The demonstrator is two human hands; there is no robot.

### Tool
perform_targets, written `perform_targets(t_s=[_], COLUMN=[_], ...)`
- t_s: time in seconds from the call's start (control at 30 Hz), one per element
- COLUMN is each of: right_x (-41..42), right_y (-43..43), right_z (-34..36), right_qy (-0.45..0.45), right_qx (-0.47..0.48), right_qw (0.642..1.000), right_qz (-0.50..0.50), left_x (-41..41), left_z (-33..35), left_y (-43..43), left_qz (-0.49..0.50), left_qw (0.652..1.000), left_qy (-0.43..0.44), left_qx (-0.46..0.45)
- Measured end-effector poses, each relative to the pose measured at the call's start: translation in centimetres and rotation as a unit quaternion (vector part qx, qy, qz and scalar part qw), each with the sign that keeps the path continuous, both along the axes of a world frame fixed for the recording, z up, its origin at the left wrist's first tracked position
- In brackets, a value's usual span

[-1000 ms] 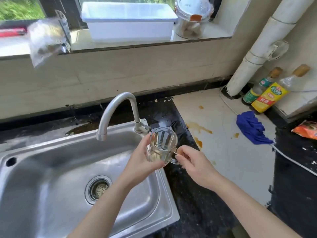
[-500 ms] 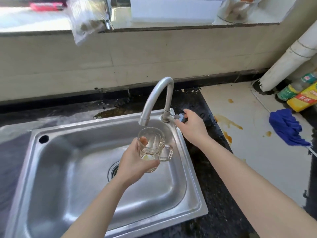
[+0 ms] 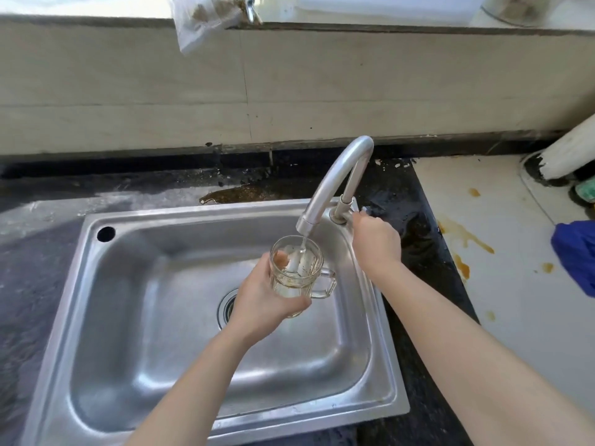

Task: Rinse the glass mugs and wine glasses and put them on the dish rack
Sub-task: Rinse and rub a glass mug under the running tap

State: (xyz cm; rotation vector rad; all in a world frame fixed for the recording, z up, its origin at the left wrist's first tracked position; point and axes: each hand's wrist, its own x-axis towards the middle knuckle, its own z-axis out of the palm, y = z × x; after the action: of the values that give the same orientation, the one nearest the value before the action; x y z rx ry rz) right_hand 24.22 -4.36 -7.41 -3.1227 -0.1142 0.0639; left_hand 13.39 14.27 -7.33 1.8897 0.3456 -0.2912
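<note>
My left hand [image 3: 264, 297] grips a clear glass mug [image 3: 297, 268] upright over the steel sink [image 3: 106, 317], its handle pointing right. The mug sits right under the spout of the curved faucet [image 3: 335, 181], and a thin stream of water runs into it. A little yellowish liquid lies at the mug's bottom. My right hand [image 3: 375, 241] holds the faucet lever at the tap's base, fingers curled round it. No wine glasses or dish rack are in view.
The sink drain [image 3: 227, 305] lies below the mug. A dark wet counter [image 3: 415, 226] surrounds the sink, with a pale stained surface [image 3: 502, 252] to the right holding a blue cloth [image 3: 576, 255]. A white pipe [image 3: 570, 149] stands at right. A plastic bag [image 3: 203, 20] hangs from the sill.
My right hand let go of the mug's handle and moved to the faucet lever. My left hand carried the mug under the spout, and water now runs into it.
</note>
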Motion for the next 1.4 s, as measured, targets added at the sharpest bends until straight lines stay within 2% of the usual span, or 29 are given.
perform_targets(t_s=[0.2,0.37,0.43,0.5,0.57,0.63,0.67,0.83,0.9,1.03,1.07,1.17,1.23,1.3,1.4], right_x=[-0.2,0.1,-0.8,-3.0,-5.2,-6.8,-7.4,-7.6,-6.9,-6.1,-6.5,-8.0,-7.9,-7.2,-7.5], right_y=[0.1,-0.3,-0.5,-0.2,1.0,2.2,2.8,4.6,5.1,4.3,4.0,4.4,5.1,5.2,4.8], right_z=[0.4,-0.2,0.2,1.0,1.8,2.0,1.7,0.9,1.3,1.3,1.1,0.5,0.3,0.0,-0.5], right_qy=[0.004,0.014,-0.049,-0.088,0.014,0.121,0.134,0.145,0.151,0.128,0.130,0.159,0.162,0.155,0.160], right_qx=[-0.057,-0.058,0.023,0.211,0.384,0.500,0.527,0.596,0.594,0.580,0.570,0.552,0.560,0.575,0.568], right_qw=[0.997,0.995,0.994,0.973,0.922,0.849,0.828,0.774,0.777,0.786,0.792,0.802,0.797,0.787,0.792], right_qz=[0.046,0.085,0.092,0.040,-0.052,-0.123,-0.135,-0.158,-0.140,-0.173,-0.178,-0.162,-0.157,-0.165,-0.155], left_x=[-0.3,-0.4,-0.4,-0.3,-0.1,0.2,0.3,-0.1,-0.3,-0.4,-0.6,-0.6,-0.7,-0.6,-0.8], left_z=[0.0,0.0,0.2,0.4,0.5,0.5,0.5,0.2,-0.2,-0.5,-0.4,-0.2,-0.6,-1.0,-1.1], left_y=[0.1,0.1,0.1,0.1,-0.1,-0.4,-0.5,-0.8,-0.3,0.7,0.9,1.4,1.3,1.0,0.7], left_qz=[0.017,0.027,0.034,0.043,0.049,0.049,0.046,0.014,0.026,0.037,0.047,0.137,0.175,0.176,0.172], left_qw=[1.000,0.999,0.999,0.997,0.996,0.994,0.993,0.988,0.984,0.965,0.954,0.889,0.884,0.900,0.913], left_qy=[0.008,0.018,0.024,0.030,0.037,0.040,0.040,0.031,0.034,0.057,0.065,0.099,0.110,0.115,0.129], left_qx=[-0.001,-0.017,-0.030,-0.049,-0.067,-0.093,-0.106,-0.148,-0.174,-0.252,-0.290,-0.426,-0.419,-0.381,-0.346])
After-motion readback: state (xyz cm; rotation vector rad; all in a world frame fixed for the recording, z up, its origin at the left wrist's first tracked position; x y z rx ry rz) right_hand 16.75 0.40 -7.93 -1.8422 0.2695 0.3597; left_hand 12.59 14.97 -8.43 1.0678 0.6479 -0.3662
